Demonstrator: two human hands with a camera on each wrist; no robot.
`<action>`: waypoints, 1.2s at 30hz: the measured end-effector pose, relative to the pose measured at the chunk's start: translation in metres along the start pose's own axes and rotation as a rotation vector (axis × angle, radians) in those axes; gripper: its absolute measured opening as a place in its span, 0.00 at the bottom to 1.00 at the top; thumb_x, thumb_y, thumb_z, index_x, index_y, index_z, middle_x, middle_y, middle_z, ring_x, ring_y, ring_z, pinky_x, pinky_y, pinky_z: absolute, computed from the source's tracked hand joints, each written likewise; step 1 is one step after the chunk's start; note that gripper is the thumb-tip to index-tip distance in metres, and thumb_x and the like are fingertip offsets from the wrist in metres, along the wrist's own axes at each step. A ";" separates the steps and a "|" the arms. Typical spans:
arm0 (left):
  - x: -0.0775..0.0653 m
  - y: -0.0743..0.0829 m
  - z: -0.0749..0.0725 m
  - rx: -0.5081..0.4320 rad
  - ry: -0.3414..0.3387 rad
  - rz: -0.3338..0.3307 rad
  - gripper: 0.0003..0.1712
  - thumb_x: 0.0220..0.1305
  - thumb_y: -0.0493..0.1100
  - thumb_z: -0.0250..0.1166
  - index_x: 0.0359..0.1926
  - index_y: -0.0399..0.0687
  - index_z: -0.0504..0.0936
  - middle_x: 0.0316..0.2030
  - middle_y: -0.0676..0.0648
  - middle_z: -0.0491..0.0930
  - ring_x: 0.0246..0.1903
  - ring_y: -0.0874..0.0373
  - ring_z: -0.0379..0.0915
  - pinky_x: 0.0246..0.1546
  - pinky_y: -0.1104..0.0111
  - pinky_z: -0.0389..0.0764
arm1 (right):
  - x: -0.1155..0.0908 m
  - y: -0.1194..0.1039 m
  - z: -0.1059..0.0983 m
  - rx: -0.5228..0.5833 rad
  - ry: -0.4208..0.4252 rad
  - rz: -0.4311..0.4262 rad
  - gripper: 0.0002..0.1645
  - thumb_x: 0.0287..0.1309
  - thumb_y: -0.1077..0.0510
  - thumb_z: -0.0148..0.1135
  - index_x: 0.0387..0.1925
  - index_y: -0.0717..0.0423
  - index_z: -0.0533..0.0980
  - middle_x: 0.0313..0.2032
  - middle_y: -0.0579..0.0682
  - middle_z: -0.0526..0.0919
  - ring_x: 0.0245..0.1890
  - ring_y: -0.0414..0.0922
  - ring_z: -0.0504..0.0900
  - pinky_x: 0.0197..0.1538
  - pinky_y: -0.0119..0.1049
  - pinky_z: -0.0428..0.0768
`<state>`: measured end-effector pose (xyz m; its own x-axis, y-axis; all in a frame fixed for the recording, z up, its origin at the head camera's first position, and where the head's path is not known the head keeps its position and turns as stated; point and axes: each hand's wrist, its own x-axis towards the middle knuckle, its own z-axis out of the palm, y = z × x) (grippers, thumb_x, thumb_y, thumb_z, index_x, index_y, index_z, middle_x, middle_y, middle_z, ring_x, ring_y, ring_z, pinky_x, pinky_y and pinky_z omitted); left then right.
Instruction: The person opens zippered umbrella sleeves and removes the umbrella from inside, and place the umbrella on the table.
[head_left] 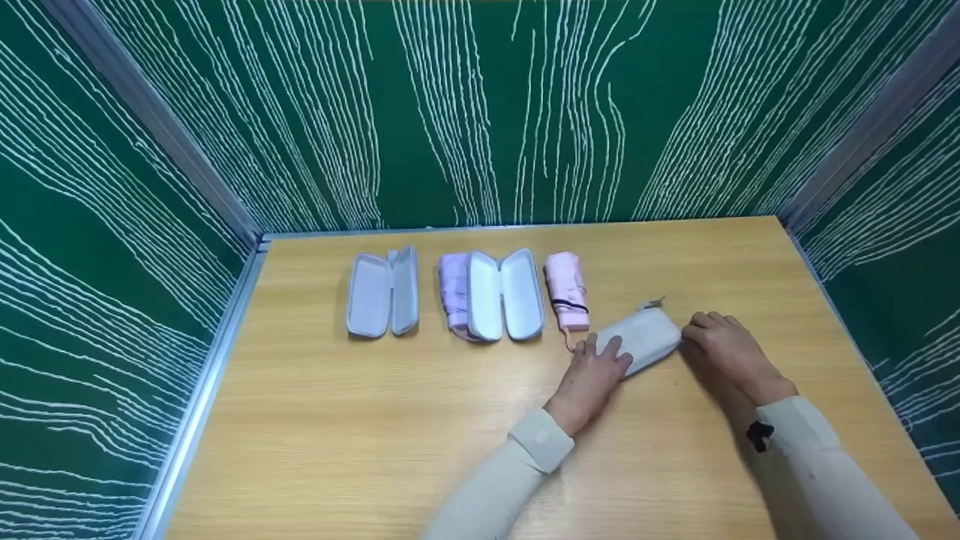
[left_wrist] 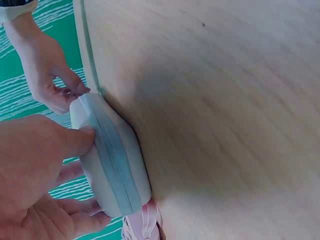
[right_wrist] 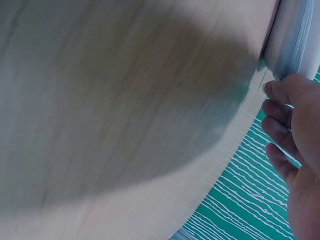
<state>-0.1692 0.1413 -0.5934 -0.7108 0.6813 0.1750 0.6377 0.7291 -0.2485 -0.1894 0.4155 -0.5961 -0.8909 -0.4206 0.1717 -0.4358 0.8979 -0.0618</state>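
A pale grey zip case point(head_left: 641, 337) lies slanted on the table, its zip point(left_wrist: 112, 155) running along the side that faces the left wrist view. My left hand point(head_left: 592, 379) grips its near left end, thumb on the zip side and fingers over the top. At the opposite end, my right hand point(head_left: 727, 349) pinches at the zip's end with thumb and forefinger; the small pull is mostly hidden by the fingertips. The right wrist view shows that thumb point(right_wrist: 282, 90) right at the case's corner, the other fingers curled.
Left of the case lies a pink folding umbrella point(head_left: 566, 289) with a wrist loop. Beyond it, an open white glasses case point(head_left: 521, 292) overlaps a purple folding umbrella point(head_left: 453, 289). Another open glasses case point(head_left: 370, 296), greyish, stands farther left. Green patterned walls point(head_left: 555, 112) enclose the wooden table point(head_left: 337, 435).
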 end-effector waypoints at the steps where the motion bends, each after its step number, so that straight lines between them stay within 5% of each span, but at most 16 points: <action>1: 0.000 0.000 0.000 -0.012 -0.004 -0.001 0.18 0.74 0.40 0.63 0.60 0.62 0.80 0.64 0.52 0.78 0.59 0.47 0.79 0.54 0.60 0.85 | 0.000 0.000 0.000 -0.001 0.002 0.004 0.08 0.61 0.73 0.67 0.42 0.67 0.85 0.40 0.60 0.82 0.42 0.59 0.80 0.46 0.58 0.80; 9: -0.001 -0.003 -0.003 -0.039 -0.060 -0.016 0.31 0.70 0.45 0.69 0.72 0.64 0.76 0.69 0.55 0.76 0.64 0.49 0.77 0.59 0.61 0.83 | -0.002 -0.004 0.002 0.014 0.028 0.027 0.07 0.62 0.68 0.70 0.43 0.65 0.86 0.39 0.58 0.83 0.41 0.57 0.81 0.46 0.57 0.81; 28: 0.004 0.005 -0.001 -0.046 -0.067 -0.102 0.27 0.70 0.46 0.69 0.68 0.68 0.80 0.66 0.58 0.77 0.61 0.52 0.78 0.56 0.62 0.84 | -0.012 -0.023 0.000 -0.019 0.090 0.051 0.07 0.62 0.65 0.73 0.41 0.65 0.86 0.38 0.58 0.81 0.39 0.57 0.81 0.45 0.57 0.82; 36: 0.004 0.009 -0.003 -0.080 -0.067 -0.146 0.27 0.67 0.47 0.72 0.65 0.69 0.82 0.65 0.59 0.78 0.60 0.52 0.78 0.55 0.62 0.84 | -0.013 -0.029 0.001 -0.044 0.041 0.081 0.09 0.63 0.66 0.70 0.44 0.67 0.85 0.39 0.60 0.81 0.40 0.58 0.80 0.47 0.59 0.82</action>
<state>-0.1658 0.1512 -0.5923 -0.8141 0.5637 0.1394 0.5458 0.8248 -0.1475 -0.1656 0.3944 -0.5971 -0.9166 -0.3413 0.2083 -0.3556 0.9340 -0.0341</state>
